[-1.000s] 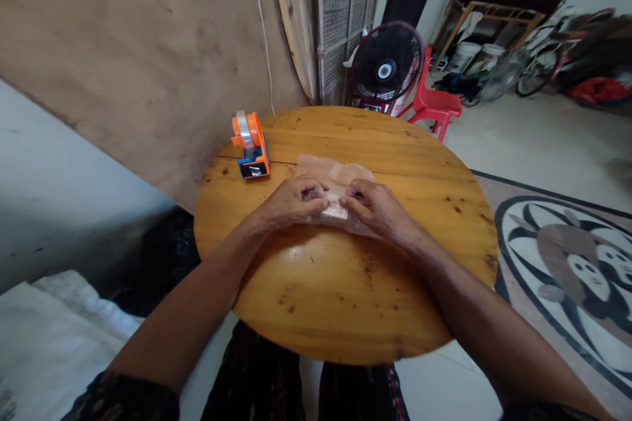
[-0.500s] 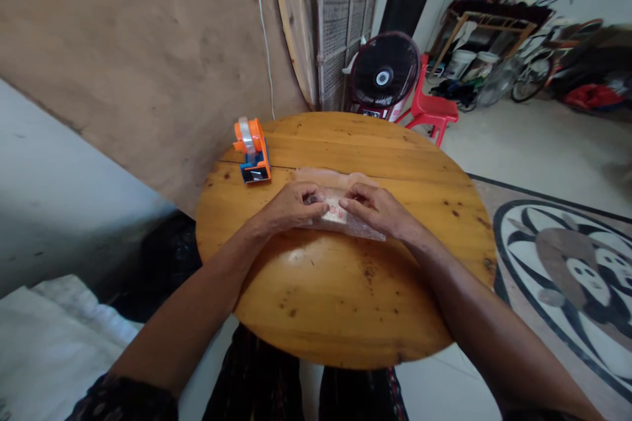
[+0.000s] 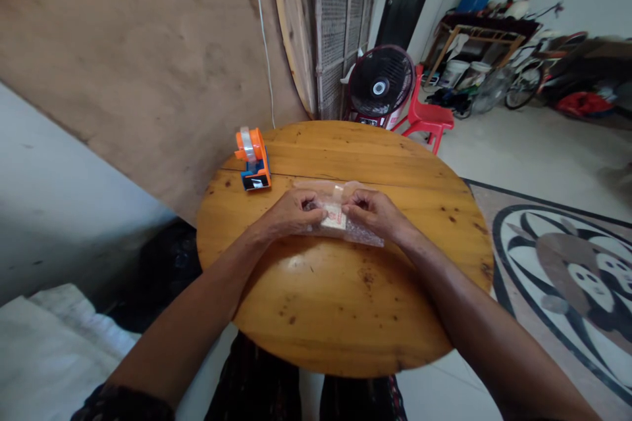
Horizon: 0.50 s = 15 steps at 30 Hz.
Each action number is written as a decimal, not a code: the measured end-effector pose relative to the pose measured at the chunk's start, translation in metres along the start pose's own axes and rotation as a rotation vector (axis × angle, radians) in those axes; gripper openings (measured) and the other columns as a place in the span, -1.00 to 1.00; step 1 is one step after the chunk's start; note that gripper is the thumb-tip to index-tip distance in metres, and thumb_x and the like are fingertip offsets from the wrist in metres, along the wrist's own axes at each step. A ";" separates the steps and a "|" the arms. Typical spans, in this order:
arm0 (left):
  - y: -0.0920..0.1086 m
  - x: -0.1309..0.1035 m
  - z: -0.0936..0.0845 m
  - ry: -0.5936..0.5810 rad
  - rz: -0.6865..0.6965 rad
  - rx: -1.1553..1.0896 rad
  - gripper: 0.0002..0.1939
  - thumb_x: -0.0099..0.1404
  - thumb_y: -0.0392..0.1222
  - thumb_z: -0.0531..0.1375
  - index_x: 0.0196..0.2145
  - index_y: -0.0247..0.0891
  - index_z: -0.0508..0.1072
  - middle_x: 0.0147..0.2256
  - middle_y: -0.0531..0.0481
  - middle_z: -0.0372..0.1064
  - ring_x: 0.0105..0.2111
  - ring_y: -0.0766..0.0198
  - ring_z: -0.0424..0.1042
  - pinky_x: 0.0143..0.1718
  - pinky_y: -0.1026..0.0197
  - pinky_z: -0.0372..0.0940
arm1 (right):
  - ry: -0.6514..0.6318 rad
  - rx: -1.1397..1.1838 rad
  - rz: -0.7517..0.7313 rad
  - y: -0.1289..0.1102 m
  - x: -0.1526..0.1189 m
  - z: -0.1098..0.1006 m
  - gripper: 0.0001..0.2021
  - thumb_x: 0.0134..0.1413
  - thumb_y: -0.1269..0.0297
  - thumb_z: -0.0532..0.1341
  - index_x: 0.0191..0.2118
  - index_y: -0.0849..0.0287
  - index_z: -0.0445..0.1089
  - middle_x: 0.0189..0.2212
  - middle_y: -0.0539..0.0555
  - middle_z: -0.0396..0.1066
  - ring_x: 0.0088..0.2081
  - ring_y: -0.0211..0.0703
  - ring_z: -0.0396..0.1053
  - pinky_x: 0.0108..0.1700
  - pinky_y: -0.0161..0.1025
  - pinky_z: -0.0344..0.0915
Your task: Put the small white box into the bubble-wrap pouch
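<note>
On the round wooden table (image 3: 316, 309) lies a sheet of clear bubble wrap (image 3: 364, 234) with a small pale box (image 3: 334, 216) on it, red print on its face. My left hand (image 3: 300, 212) grips the bubble wrap at the box's left end, thumb and fingers closed. From the right, my right hand (image 3: 371, 210) pinches the wrap beside the box. A strip of clear wrap or tape shows between the hands above the box; I cannot tell which. The fingertips partly hide the box's ends.
An orange and blue tape dispenser (image 3: 255, 159) stands at the table's back left. Behind the table are a fan (image 3: 380, 85) and a red plastic chair (image 3: 428, 115). A brown board (image 3: 148, 66) leans at the left, close to the table.
The view has tilted up slightly, so the table sits lower. More of the box's printed face shows between my hands. Both hands keep their grip on the wrap.
</note>
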<state>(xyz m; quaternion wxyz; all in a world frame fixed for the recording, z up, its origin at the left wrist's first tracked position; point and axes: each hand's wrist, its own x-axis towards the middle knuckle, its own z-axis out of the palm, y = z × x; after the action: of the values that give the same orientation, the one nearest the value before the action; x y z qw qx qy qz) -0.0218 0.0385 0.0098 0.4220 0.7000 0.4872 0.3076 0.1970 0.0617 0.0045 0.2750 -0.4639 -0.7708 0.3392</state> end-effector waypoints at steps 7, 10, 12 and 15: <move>0.000 0.000 0.001 0.002 -0.007 -0.023 -0.82 0.07 -0.11 0.19 -0.52 -0.28 0.35 -0.55 0.11 0.23 -0.54 0.39 0.18 -0.53 0.33 0.05 | -0.002 -0.035 -0.044 -0.002 0.000 -0.001 -0.74 0.09 0.13 0.14 -0.50 0.19 0.28 -0.59 -0.06 0.21 -0.53 -0.32 0.12 -0.47 -0.34 0.03; 0.001 0.001 0.001 0.011 0.003 -0.011 -0.84 0.07 -0.14 0.19 -0.53 -0.29 0.34 -0.57 0.13 0.20 -0.54 0.41 0.14 -0.52 0.33 0.03 | 0.004 -0.121 -0.060 -0.004 0.000 -0.002 -0.72 0.14 0.16 0.10 -0.52 0.18 0.26 -0.59 -0.06 0.17 -0.52 -0.31 0.10 -0.46 -0.33 0.02; 0.000 0.001 0.002 0.011 -0.005 0.005 -0.83 0.07 -0.14 0.18 -0.54 -0.28 0.32 -0.58 0.14 0.18 -0.55 0.41 0.13 -0.53 0.33 0.02 | 0.019 -0.162 -0.052 -0.004 0.000 -0.002 -0.76 0.15 0.18 0.10 -0.46 0.19 0.32 -0.57 -0.05 0.23 -0.52 -0.29 0.14 -0.44 -0.32 0.06; 0.001 0.001 0.002 0.014 -0.015 0.017 -0.82 0.07 -0.13 0.18 -0.54 -0.28 0.31 -0.59 0.14 0.17 -0.56 0.41 0.13 -0.53 0.33 0.01 | 0.026 -0.168 -0.094 -0.002 -0.001 -0.001 -0.75 0.19 0.19 0.08 -0.23 0.21 0.43 -0.38 0.06 0.43 -0.37 -0.19 0.34 -0.29 -0.25 0.24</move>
<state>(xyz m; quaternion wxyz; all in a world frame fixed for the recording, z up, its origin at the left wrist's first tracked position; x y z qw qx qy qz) -0.0191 0.0385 0.0099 0.4149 0.6977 0.4979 0.3053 0.1967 0.0602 0.0063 0.2607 -0.4531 -0.8137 0.2542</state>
